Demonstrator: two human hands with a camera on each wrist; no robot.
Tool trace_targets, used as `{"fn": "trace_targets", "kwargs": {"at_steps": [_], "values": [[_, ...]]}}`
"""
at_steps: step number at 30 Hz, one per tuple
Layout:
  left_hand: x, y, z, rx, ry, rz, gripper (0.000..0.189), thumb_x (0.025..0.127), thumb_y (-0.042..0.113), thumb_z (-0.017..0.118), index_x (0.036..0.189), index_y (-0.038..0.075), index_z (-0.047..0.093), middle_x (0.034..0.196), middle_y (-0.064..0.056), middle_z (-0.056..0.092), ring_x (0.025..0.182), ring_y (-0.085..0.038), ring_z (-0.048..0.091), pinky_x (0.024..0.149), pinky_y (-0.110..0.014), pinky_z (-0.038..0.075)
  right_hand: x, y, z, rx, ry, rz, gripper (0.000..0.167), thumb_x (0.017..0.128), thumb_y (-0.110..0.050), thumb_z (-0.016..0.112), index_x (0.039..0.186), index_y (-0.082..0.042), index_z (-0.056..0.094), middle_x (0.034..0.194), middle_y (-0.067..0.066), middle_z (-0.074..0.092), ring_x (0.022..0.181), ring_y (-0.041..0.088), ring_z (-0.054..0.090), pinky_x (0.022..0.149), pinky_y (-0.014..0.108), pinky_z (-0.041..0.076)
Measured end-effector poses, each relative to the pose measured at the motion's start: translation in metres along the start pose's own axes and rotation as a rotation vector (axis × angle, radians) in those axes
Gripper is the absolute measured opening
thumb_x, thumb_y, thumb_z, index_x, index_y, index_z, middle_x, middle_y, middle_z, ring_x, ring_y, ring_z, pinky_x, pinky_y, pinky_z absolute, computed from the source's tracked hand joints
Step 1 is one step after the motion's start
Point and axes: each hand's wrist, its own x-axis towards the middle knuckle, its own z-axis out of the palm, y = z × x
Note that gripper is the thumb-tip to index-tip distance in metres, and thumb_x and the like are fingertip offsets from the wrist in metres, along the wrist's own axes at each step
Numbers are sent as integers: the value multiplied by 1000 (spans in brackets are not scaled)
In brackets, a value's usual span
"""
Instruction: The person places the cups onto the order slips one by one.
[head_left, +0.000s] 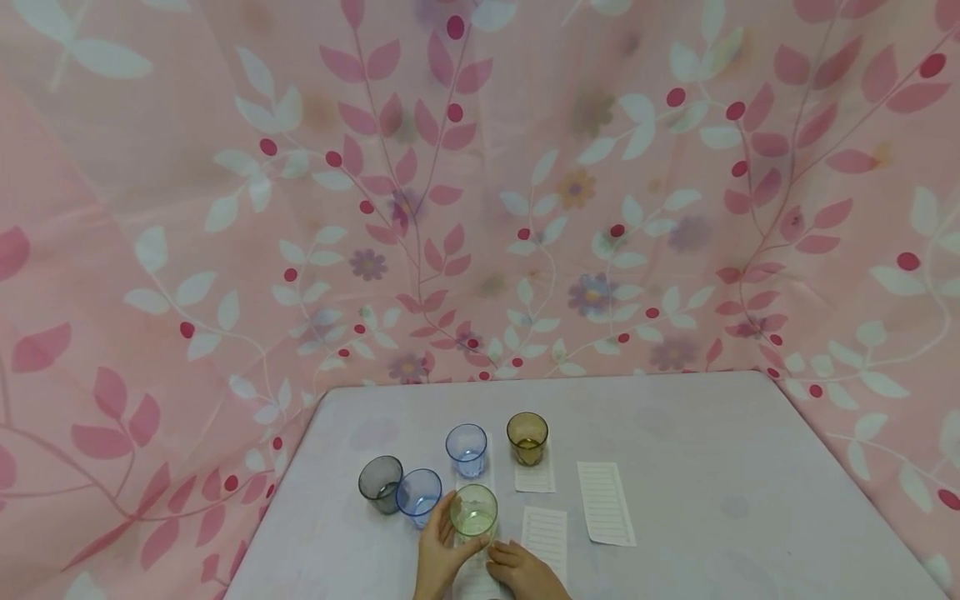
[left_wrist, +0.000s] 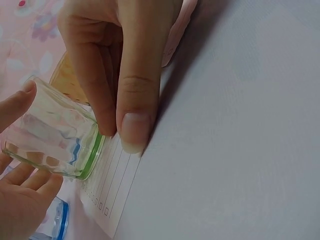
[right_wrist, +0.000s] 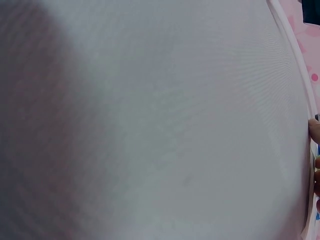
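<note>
Left hand (head_left: pixel 439 550) grips the green glass (head_left: pixel 474 512), amber glass (head_left: pixel 528 438) at its one o'clock! Left-wrist view reveals what head view hides: right hand (left_wrist: pixel 137 65), thumb on paper (left_wrist: pixel 111 182); pinching or pressing, can't tell.

Pink floral curtain (head_left: pixel 480 208) behind pale table (head_left: pixel 697 483)
</note>
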Motion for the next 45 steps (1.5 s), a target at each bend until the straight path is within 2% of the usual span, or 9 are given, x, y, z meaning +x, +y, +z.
{"fn": "trace_targets", "kwargs": {"at_steps": [5, 12, 24, 30, 35, 38, 42, 45], "values": [[0, -1, 1, -25, -5, 2, 81, 67, -1, 82, 135, -10, 39, 133, -34, 44, 125, -45, 42, 103, -50, 36, -1, 1, 1, -23, 13, -10, 47, 76, -52, 66, 95, -9, 74, 103, 11, 70, 99, 21, 65, 84, 31, 54], [1, 1, 1, -37, 0, -21, 82, 67, -1, 82, 135, -10, 38, 134, -33, 43, 126, -44, 41, 104, -51, 35, -1, 2, 3, 13, 9, 0, 48, 82, -52, 60, 95, -8, 73, 104, 11, 70, 100, 22, 65, 84, 32, 54], [-1, 2, 4, -28, 22, -19, 83, 66, -1, 82, 136, -11, 37, 136, -33, 42, 128, -44, 39, 105, -50, 33, -1, 0, 1, 50, -6, 24, 48, 85, -51, 58, 96, -6, 73, 105, 13, 69, 101, 24, 64, 84, 35, 55], [-5, 3, 2, 15, 38, -6, 88, 66, 1, 84, 138, -11, 35, 137, -33, 41, 128, -45, 38, 104, -48, 33, -3, -1, 0, 91, -23, 48, 51, 85, -52, 58, 99, -5, 72, 105, 13, 69, 103, 24, 64, 84, 36, 54], [-11, 10, -5, 91, 124, 47, 80, 64, 2, 84, 132, -10, 44, 125, -32, 53, 117, -43, 51, 98, -36, 45, -6, -3, -13, 56, 14, 91, 45, 84, -43, 65, 99, -2, 72, 104, 12, 70, 101, 24, 65, 84, 34, 54], [-14, 14, -13, 109, 183, 76, 69, 66, 1, 83, 126, -9, 51, 115, -29, 60, 106, -30, 61, 90, -26, 51, -12, -1, -22, 25, 43, 106, 44, 82, -42, 68, 99, -2, 72, 104, 12, 70, 100, 24, 65, 83, 33, 54], [-16, 18, -25, 125, 288, 146, 54, 66, -4, 81, 115, -9, 57, 99, -27, 65, 88, -12, 66, 75, -22, 55, -27, 7, -28, 31, 91, 66, 48, 90, -47, 58, 100, -2, 71, 105, 12, 69, 100, 25, 64, 88, 28, 51], [-16, 19, -35, 161, 399, 190, 47, 65, -7, 81, 108, -7, 61, 90, -23, 66, 78, -10, 66, 66, -22, 55, -41, 14, -25, 61, 154, 6, 57, 95, -50, 45, 103, 0, 70, 108, 15, 68, 106, 25, 61, 101, 19, 40]]}}
